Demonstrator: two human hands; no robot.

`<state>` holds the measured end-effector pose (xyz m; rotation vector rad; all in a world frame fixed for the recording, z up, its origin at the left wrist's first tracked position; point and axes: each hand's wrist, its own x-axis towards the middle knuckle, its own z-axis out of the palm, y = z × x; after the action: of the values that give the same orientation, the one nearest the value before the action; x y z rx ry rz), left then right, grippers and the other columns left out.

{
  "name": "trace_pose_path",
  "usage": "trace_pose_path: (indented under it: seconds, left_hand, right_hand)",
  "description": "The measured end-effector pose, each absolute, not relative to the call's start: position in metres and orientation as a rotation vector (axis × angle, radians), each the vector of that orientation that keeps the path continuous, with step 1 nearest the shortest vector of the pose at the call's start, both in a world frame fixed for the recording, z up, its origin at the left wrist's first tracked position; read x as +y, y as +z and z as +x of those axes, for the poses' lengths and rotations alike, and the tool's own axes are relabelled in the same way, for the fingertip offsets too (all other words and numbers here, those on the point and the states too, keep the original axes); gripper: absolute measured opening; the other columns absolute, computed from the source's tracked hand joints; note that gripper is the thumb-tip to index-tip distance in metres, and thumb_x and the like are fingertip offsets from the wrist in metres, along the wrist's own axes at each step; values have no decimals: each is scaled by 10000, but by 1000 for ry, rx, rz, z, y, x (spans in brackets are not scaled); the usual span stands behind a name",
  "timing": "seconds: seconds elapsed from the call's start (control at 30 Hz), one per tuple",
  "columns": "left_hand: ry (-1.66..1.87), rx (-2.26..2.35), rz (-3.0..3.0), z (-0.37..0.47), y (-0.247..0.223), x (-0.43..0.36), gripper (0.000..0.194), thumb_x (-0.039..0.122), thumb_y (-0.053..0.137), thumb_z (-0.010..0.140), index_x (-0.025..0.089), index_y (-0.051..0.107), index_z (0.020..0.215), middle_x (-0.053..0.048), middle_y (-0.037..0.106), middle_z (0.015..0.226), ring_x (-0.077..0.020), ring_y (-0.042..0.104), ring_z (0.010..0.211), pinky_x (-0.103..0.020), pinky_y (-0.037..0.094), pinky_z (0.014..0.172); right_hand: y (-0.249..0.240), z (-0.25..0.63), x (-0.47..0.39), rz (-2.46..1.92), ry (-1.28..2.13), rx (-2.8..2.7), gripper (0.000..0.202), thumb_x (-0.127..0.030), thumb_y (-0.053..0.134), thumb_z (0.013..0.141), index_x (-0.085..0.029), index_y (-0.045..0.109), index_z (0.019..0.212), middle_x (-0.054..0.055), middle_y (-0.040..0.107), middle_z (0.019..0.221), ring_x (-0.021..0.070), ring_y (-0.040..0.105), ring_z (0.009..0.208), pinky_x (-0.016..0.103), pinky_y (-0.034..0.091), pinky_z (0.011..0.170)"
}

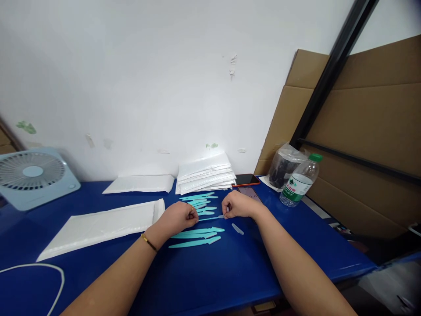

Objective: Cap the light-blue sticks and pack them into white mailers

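Observation:
Between my two hands is a teal eyebrow razor (209,218), held level over the table. My left hand (177,218) is closed in a pinch on its handle end. At the blade end, my right hand (239,205) pinches a small clear blade cap (221,216); whether the cap is fully on the blade I cannot tell. Another clear cap (237,229) lies loose just below my right hand. Several teal razors (194,242) rest side by side nearer to me, and a second group (205,202) lies spread out beyond my hands.
Behind the razors is a stack of white padded envelopes (205,173). More envelopes (108,223) lie to the left, near a light blue fan (33,175) and a white cable (62,276). Phones (246,179), a water bottle (297,186) and a bagged dark object (284,166) stand at right.

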<state>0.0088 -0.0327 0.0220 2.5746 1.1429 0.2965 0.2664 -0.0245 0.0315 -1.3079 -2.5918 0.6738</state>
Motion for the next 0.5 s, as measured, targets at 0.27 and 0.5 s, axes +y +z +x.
trace_pose_path:
  seconds: [0.27,0.5]
  left_hand:
    - [293,1164,2601,9,22,-32,210,313,487,762,210,665,726,-7,650,693,-123,540,613,-210,329,534]
    - [305,1340,2712,10,20,-30,190,255,469,774,202,641,712,-21,639,716,-147,552,669,-242,342,589]
  right_hand:
    - [35,252,-32,-1212,671,-2587,96,-217,635,649,-156,690,700,8,660,658,107,561,582,183,366,512]
    - [36,251,-31,-1194,640,-2514,163,-202,617,691,-173,697,829,26,658,774,118,574,661,191,407,592]
